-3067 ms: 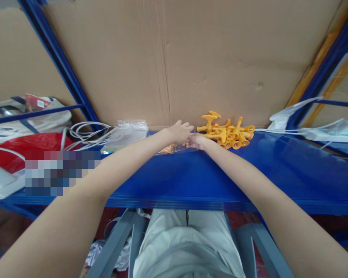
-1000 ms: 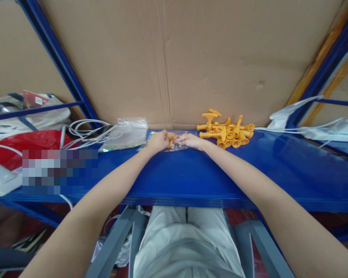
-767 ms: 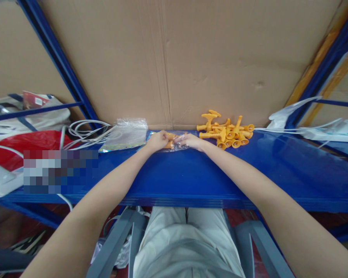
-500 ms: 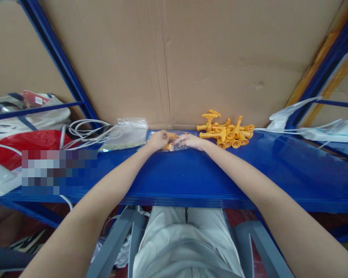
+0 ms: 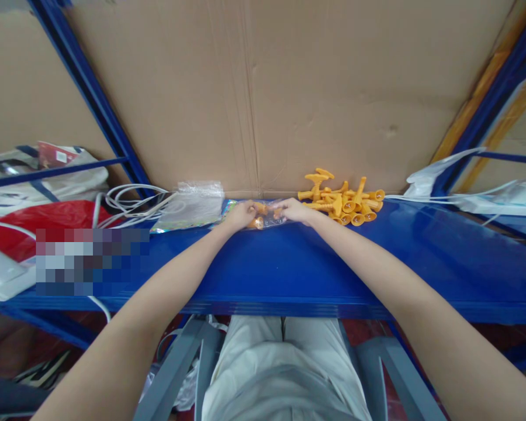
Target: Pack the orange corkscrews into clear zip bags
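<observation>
A clear plastic bag (image 5: 269, 222) with orange-yellow plastic pieces inside lies flat near the back of the blue shelf. My left hand (image 5: 241, 215) is closed on its left part, fingers curled over the film and the pieces under it. At the bag's right end, my right hand (image 5: 294, 210) pinches the film with bent fingers. Just right of that hand lies a pile of orange-yellow plastic pieces (image 5: 348, 203), several with cone-shaped ends and some with T-shaped handles. Flat clear bags (image 5: 188, 206) with a coloured edge are stacked left of my left hand.
Behind the shelf (image 5: 280, 275) stands a cardboard wall (image 5: 324, 88). White cables (image 5: 131, 196), a red bag (image 5: 56, 216) and a canvas bag (image 5: 65, 178) are at the left. A white plastic bag (image 5: 427, 175) is at the right by a blue post.
My right hand's fingers, stretched over the bag before, are now bent at its right end. My left hand has shifted slightly on the bag. The pile has not changed.
</observation>
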### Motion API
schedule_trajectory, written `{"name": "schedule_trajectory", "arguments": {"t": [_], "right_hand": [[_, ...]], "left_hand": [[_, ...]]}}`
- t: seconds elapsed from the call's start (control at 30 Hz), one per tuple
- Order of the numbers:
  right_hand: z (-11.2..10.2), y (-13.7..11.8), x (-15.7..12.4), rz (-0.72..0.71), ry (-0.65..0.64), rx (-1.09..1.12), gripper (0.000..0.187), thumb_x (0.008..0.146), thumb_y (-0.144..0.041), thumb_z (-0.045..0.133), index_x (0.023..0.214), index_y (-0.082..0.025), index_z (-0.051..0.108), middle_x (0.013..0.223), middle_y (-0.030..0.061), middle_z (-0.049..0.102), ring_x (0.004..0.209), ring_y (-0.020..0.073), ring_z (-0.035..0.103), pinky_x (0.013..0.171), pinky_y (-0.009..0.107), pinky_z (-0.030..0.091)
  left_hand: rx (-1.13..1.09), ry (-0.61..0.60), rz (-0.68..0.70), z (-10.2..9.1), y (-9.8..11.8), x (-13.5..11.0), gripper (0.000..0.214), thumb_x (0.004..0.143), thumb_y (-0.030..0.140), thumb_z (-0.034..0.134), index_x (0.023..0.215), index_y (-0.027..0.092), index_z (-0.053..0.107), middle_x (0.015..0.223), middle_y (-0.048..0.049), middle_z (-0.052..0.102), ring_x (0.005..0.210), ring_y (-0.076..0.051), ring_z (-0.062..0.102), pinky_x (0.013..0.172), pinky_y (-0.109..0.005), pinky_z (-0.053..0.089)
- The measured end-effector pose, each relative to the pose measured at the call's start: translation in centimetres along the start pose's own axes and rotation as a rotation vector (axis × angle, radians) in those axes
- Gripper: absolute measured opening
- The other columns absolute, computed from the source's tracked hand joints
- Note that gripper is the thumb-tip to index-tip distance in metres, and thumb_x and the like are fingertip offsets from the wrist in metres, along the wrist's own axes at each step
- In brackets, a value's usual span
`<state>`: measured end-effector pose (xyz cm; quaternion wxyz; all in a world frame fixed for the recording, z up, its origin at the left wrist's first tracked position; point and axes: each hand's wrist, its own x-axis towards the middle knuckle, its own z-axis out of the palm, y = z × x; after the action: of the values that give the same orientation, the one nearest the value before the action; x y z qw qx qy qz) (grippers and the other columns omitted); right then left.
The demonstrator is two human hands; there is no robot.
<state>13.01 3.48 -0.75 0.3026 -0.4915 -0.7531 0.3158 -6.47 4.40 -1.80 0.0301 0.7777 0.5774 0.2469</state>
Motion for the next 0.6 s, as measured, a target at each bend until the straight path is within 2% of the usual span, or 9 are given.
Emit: {"name": "schedule_trajectory", "arguments": {"t": [0.07,0.17,0.23,0.33,0.47,0.6], "right_hand": [[-1.4,-0.1,-0.1,-0.028,0.073,-0.148,0.045,0.074,0.004,0.053,0.109,-0.013,0.076,0.097,0.0072,0.076,0.084,0.0172,0.069,0.085,0.029,0.053],[-4.4,-0.3,-0.7,-0.063,0.198,-0.412,0.039,0.078,0.0,0.051,0.104,-0.012,0.077,0.104,0.0101,0.075,0.095,0.0208,0.068,0.09,0.028,0.05],[-6.3,-0.3,-1.5,-0.04,0.246,-0.589,0.037,0.081,-0.004,0.05,0.105,-0.014,0.077,0.108,0.0109,0.074,0.102,0.0224,0.067,0.094,0.029,0.049],[-8.4,0.2,-3.2,0.074,0.245,-0.839,0.036,0.082,-0.012,0.051,0.11,-0.015,0.074,0.112,0.0137,0.071,0.107,0.0276,0.065,0.093,0.038,0.049],[-8.9,1.9,-5.0,0.153,0.272,-1.042,0.036,0.086,-0.022,0.049,0.114,-0.017,0.071,0.116,0.0158,0.069,0.112,0.0319,0.06,0.091,0.048,0.047],[-8.2,3.2,-5.1,0.178,0.21,-1.072,0.036,0.09,-0.029,0.044,0.107,-0.016,0.073,0.11,0.0172,0.069,0.112,0.0327,0.059,0.091,0.052,0.044]], "left_hand": [[-0.018,-0.006,-0.007,0.1,-0.1,0.2,0.024,0.085,0.02,0.046,0.089,0.017,0.069,0.081,-0.0042,0.071,0.077,-0.019,0.065,0.071,-0.026,0.047],[-0.051,-0.012,-0.013,0.1,-0.2,0.4,0.025,0.082,0.017,0.045,0.084,0.018,0.07,0.079,-0.003,0.071,0.077,-0.019,0.066,0.072,-0.025,0.049],[-0.059,-0.022,-0.005,0.2,-0.3,0.6,0.024,0.08,0.015,0.046,0.083,0.019,0.07,0.079,-0.0029,0.072,0.079,-0.019,0.066,0.074,-0.026,0.05],[-0.058,-0.024,0.012,0.2,-0.5,0.9,0.021,0.076,0.016,0.048,0.079,0.018,0.069,0.082,-0.0041,0.073,0.081,-0.02,0.066,0.076,-0.027,0.05],[-0.088,-0.041,0.056,0.2,-0.8,1.5,0.018,0.07,0.018,0.051,0.076,0.019,0.068,0.077,-0.0025,0.071,0.08,-0.019,0.066,0.075,-0.025,0.049],[-0.096,-0.085,0.082,0.1,-0.9,1.6,0.018,0.07,0.018,0.05,0.074,0.017,0.067,0.077,-0.0018,0.071,0.077,-0.017,0.065,0.072,-0.024,0.049]]}}
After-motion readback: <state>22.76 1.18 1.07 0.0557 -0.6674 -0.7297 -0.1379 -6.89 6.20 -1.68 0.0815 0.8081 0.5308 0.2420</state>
